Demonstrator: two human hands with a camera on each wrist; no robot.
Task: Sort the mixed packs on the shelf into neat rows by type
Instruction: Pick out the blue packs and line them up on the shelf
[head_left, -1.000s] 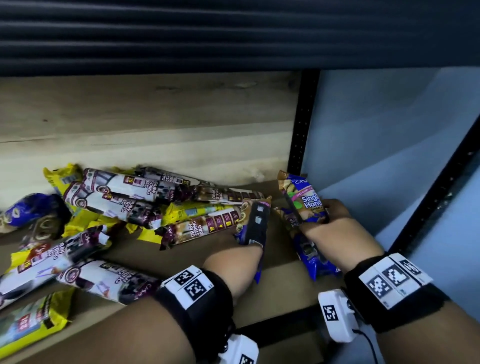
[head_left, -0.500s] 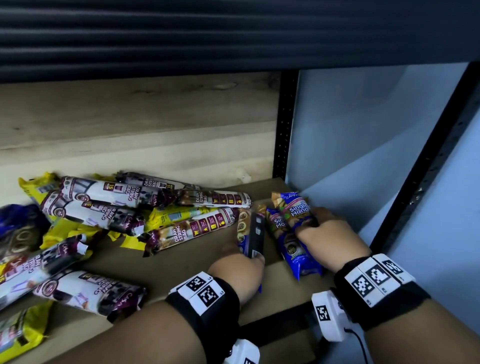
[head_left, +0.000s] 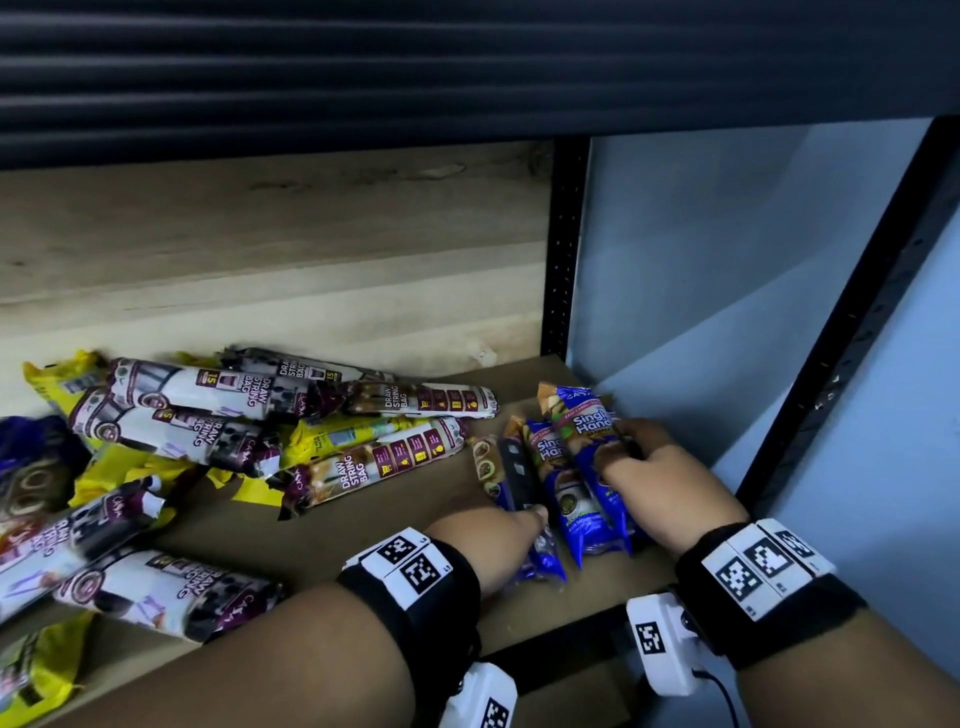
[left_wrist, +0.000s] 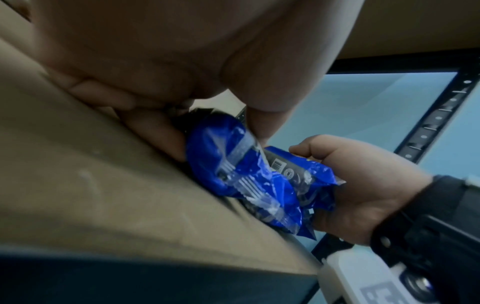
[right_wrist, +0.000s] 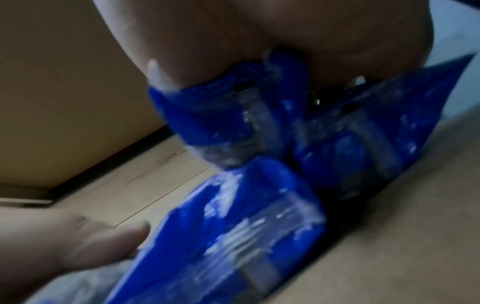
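Since a second ago, both hands have come lower and nearer the front edge of the shelf (head_left: 332, 525), and the blue pack that the right hand held tilted up now lies almost flat beside its fellows.

Three blue packs (head_left: 569, 488) lie side by side at the 3 o'clock end of the shelf, long axes running from 6 to 12 o'clock, touching one another. The right hand (head_left: 660, 483) rests on the rightmost blue pack (head_left: 589, 426), fingers curled over its right edge, so its grip is closed round that pack; the right wrist view, blurred, shows blue wrapper pressed under the palm. The left hand (head_left: 488, 540) comes in from 7 o'clock at the near end of the leftmost blue pack (head_left: 514, 467). In the left wrist view its thumb (left_wrist: 262, 92) and fingers (left_wrist: 155, 131) pinch the crimped end of that pack (left_wrist: 241, 164), so this grip too is closed on a pack.

Toward 9 o'clock lies an unsorted heap: white-and-maroon packs (head_left: 208, 400) marked "Draw String Bag" overlapping at odd angles, with yellow packs (head_left: 337, 436) showing between and beneath them. One more white-and-maroon pack (head_left: 166, 592) lies alone near the front edge at 8 o'clock. A black upright (head_left: 563, 249) stands at the back at 1 o'clock.
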